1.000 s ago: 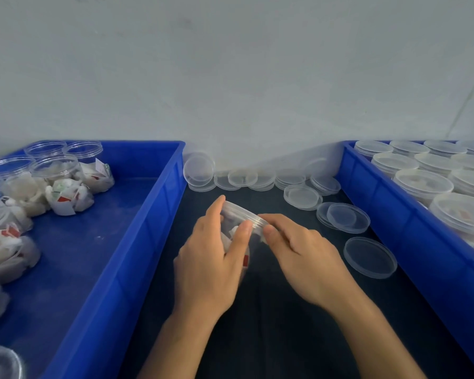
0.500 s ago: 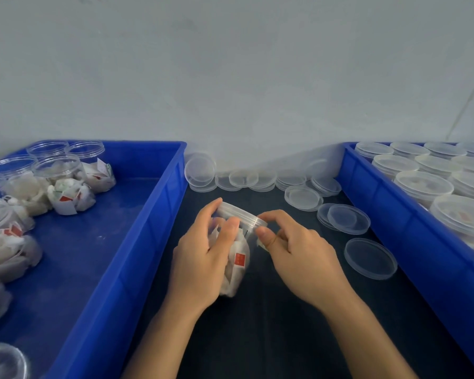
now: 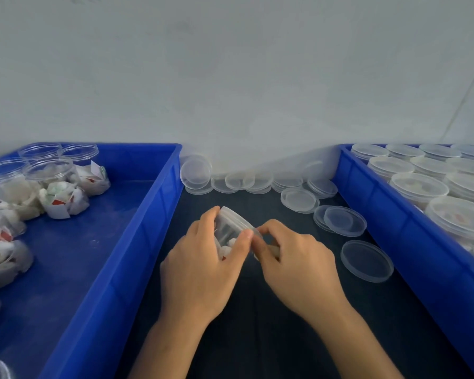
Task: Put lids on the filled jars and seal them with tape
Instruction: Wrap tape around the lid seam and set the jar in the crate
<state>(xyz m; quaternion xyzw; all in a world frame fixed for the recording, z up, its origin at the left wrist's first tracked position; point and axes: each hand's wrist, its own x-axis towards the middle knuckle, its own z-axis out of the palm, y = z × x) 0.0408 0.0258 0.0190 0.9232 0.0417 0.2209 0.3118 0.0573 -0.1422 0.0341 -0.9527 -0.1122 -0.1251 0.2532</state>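
A clear filled jar (image 3: 230, 228) with its lid on is tilted away from me over the dark table strip. My left hand (image 3: 203, 266) grips the jar's body, thumb and fingers curled round it. My right hand (image 3: 293, 258) has its fingers curled at the lid's rim on the right side, pinching something small and pale there; whether it is tape I cannot tell. White packets with red marks show through the jar wall. Most of the jar's lower part is hidden by my left hand.
Loose clear lids (image 3: 366, 260) lie along the dark table (image 3: 257, 337) and against the wall. A blue bin (image 3: 115, 269) on the left holds open filled jars (image 3: 49, 170). A blue bin (image 3: 411, 242) on the right holds lidded jars (image 3: 419, 187).
My left hand has slid up the jar and now covers more of it. The jar has tipped a little further away. My right fingertips stay at the lid's rim.
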